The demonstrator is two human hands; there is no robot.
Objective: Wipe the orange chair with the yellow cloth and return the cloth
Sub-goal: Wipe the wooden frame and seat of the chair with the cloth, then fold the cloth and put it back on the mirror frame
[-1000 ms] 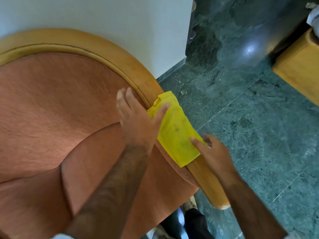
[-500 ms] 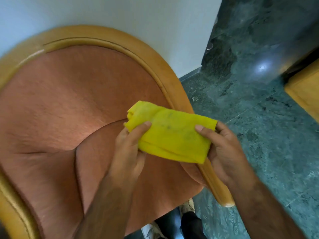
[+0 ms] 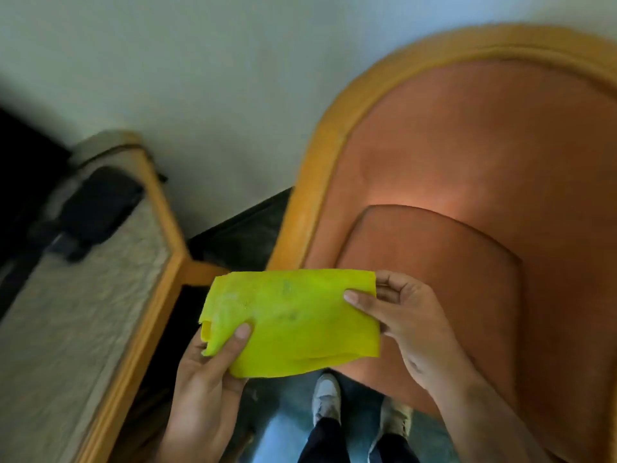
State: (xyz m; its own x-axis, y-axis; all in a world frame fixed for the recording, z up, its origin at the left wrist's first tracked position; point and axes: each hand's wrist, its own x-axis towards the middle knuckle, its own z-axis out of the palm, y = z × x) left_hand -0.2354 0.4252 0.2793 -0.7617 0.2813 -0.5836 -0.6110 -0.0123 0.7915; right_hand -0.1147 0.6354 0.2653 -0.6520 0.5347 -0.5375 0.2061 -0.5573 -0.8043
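The yellow cloth (image 3: 293,320) is folded flat and held in the air between both hands, off the chair. My left hand (image 3: 207,382) pinches its lower left corner, thumb on top. My right hand (image 3: 410,322) grips its right edge. The orange chair (image 3: 467,182) fills the right half of the view, with a rust-coloured padded back and seat inside a curved wooden frame (image 3: 320,155). The cloth hangs in front of the chair's left armrest end and seat front.
A side table (image 3: 83,312) with a pale stone top and wooden rim stands at the left, carrying a dark phone-like object (image 3: 96,208). A white wall lies behind. My two shoes (image 3: 360,406) stand on the green stone floor below the cloth.
The view has swung left, so the chair now sits at the right and the side table has appeared. The cloth has come off the armrest and is spread wider between both hands.
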